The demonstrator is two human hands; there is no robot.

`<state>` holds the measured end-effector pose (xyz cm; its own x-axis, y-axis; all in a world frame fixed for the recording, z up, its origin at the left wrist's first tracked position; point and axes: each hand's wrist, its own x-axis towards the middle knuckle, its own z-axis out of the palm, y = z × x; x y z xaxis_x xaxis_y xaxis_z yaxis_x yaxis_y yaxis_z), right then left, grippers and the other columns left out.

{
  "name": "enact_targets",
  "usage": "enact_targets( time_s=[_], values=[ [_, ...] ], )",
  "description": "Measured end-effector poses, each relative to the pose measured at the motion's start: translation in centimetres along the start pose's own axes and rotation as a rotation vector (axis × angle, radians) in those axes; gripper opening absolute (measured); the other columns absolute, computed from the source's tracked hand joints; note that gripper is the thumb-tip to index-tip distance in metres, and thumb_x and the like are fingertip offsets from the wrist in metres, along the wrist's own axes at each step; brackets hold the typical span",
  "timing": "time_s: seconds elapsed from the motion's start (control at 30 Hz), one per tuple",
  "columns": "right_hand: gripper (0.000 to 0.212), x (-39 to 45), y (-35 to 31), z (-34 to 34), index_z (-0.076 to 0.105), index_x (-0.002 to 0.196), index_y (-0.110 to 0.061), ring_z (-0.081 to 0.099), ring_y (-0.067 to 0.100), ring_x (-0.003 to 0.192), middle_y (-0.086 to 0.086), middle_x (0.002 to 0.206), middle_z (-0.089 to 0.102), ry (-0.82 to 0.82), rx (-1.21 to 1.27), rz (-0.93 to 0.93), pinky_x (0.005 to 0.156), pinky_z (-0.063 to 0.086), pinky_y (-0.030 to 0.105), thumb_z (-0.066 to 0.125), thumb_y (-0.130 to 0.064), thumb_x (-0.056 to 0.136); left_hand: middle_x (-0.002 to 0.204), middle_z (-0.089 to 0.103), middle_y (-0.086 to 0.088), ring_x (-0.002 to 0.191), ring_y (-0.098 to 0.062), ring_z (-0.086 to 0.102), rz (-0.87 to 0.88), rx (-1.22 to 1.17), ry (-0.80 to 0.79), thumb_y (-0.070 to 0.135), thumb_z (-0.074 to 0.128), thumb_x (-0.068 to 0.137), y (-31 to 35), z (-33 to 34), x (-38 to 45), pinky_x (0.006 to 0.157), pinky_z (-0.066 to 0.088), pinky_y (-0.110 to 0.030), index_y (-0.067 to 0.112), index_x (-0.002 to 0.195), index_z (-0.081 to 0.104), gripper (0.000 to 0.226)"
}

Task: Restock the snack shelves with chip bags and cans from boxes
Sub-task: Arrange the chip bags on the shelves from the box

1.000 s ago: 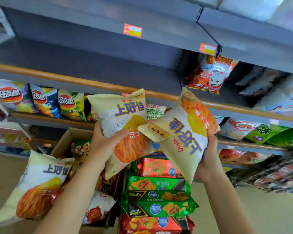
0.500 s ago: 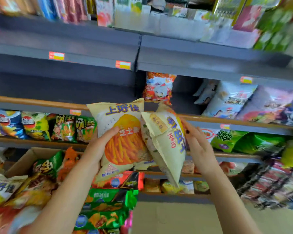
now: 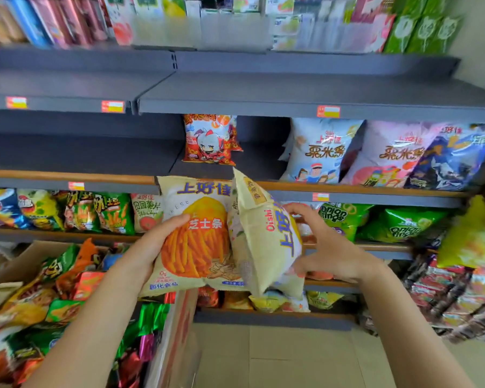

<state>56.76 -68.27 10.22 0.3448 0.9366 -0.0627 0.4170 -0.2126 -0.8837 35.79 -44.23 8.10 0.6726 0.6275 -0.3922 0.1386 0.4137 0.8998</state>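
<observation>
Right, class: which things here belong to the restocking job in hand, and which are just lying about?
In the job:
left hand gripping a cheese-stick bag
right hand holding a second bag
box of snacks
bare shelf

Just there:
red bag
onion rings
floor

two cheese-stick bags point(image 3: 196, 236), two onion-ring bags point(image 3: 339, 219)

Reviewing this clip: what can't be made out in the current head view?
- Top shelf products: motion blur; labels unreadable.
- Right cheese-stick bag: turned edge-on, front print mostly hidden; right hand fingers partly behind it.
- Left hand: fingers hidden behind the left cheese-stick bag; only the thumb shows.
- Price tags: too small to read.
- Cardboard box: cut off by the left edge.
</observation>
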Motion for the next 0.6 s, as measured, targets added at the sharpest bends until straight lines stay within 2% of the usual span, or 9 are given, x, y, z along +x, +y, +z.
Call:
enact_targets(
  time_s=[0.07,0.13,0.17,0.23,0.33,0.4,0.47,0.53,0.6],
  values=[
    [0.095,0.8,0.6,-0.2,0.038,0.129,-0.039,0.060,0.007,0.115,-0.017,0.123,0.057,0.005,0.023,0.034,0.093,0.054,0.031,0.097,-0.025,0.057,0.063,0.074,-0.002,0.054,-0.014,0.071,0.039,0.008,0.049,0.018,0.056,0.098,0.0,1.6,-0.3,0.047,0.057,-0.024,0.020,0.109,0.059,0.011],
    [0.098,1.9,1.2,0.1,0.036,0.126,-0.041,0.059,0.005,0.116,-0.015,0.125,0.058,0.057,0.031,0.063,0.097,0.052,0.032,0.094,-0.049,0.048,0.063,0.074,0.001,0.055,-0.011,0.072,0.096,-0.008,0.115,0.020,0.069,0.090,-0.3,2.2,-0.3,0.045,0.054,-0.021,0.028,0.118,0.053,0.033],
    [0.099,2.5,1.5,0.4,0.034,0.129,-0.042,0.058,0.002,0.117,-0.016,0.128,0.056,0.069,0.059,0.063,0.097,0.051,0.027,0.093,-0.051,0.050,0.075,0.077,-0.002,0.065,-0.014,0.075,0.113,-0.014,0.121,0.026,0.077,0.080,-0.4,2.2,0.1,0.051,0.057,-0.023,0.022,0.127,0.057,0.051],
    [0.108,3.5,1.8,1.4,0.022,0.139,-0.045,0.052,-0.011,0.121,-0.024,0.136,0.051,0.017,0.093,0.030,0.095,0.047,0.014,0.095,-0.042,0.059,0.101,0.077,-0.007,0.085,-0.023,0.076,0.140,-0.003,0.144,0.039,0.087,0.059,-0.8,1.8,0.6,0.067,0.060,-0.032,0.022,0.130,0.061,0.077],
    [0.104,4.7,1.7,2.4,0.019,0.135,-0.052,0.050,-0.015,0.119,-0.026,0.136,0.049,0.016,0.092,-0.004,0.090,0.046,0.010,0.092,-0.025,0.068,0.111,0.075,-0.002,0.095,-0.026,0.074,0.203,0.012,0.245,0.049,0.094,0.038,-0.4,1.3,1.5,0.082,0.059,-0.044,0.031,0.130,0.058,0.100],
    [0.086,5.6,1.1,2.5,0.031,0.126,-0.051,0.057,-0.019,0.105,-0.024,0.125,0.056,0.109,0.148,0.000,0.080,0.047,0.006,0.087,-0.013,0.074,0.113,0.073,0.003,0.096,-0.021,0.074,0.270,0.019,0.281,0.047,0.094,0.045,0.3,1.1,2.4,0.081,0.059,-0.042,0.036,0.127,0.056,0.091],
    [0.081,6.9,-0.1,2.4,0.033,0.132,-0.046,0.056,-0.023,0.098,-0.028,0.121,0.055,0.199,0.199,0.020,0.075,0.045,0.002,0.084,-0.013,0.078,0.115,0.071,0.006,0.097,-0.017,0.072,0.322,-0.019,0.314,0.036,0.092,0.061,1.1,0.6,3.7,0.078,0.058,-0.038,0.038,0.124,0.054,0.074],
    [0.092,8.9,-1.7,2.2,0.025,0.145,-0.039,0.053,-0.027,0.100,-0.031,0.123,0.052,0.309,0.177,0.029,0.082,0.043,0.001,0.086,-0.026,0.077,0.118,0.067,0.008,0.101,-0.017,0.069,0.357,-0.008,0.343,0.033,0.091,0.066,2.0,0.0,5.1,0.082,0.058,-0.040,0.038,0.126,0.050,0.073],
    [0.104,11.8,-2.9,1.7,0.024,0.148,-0.039,0.055,-0.012,0.114,-0.025,0.128,0.055,0.455,0.088,0.056,0.101,0.046,0.019,0.087,-0.051,0.066,0.121,0.064,0.009,0.106,-0.017,0.066,0.379,0.003,0.350,0.035,0.092,0.064,2.5,-0.6,6.5,0.085,0.058,-0.042,0.034,0.135,0.047,0.084]
  ],
)
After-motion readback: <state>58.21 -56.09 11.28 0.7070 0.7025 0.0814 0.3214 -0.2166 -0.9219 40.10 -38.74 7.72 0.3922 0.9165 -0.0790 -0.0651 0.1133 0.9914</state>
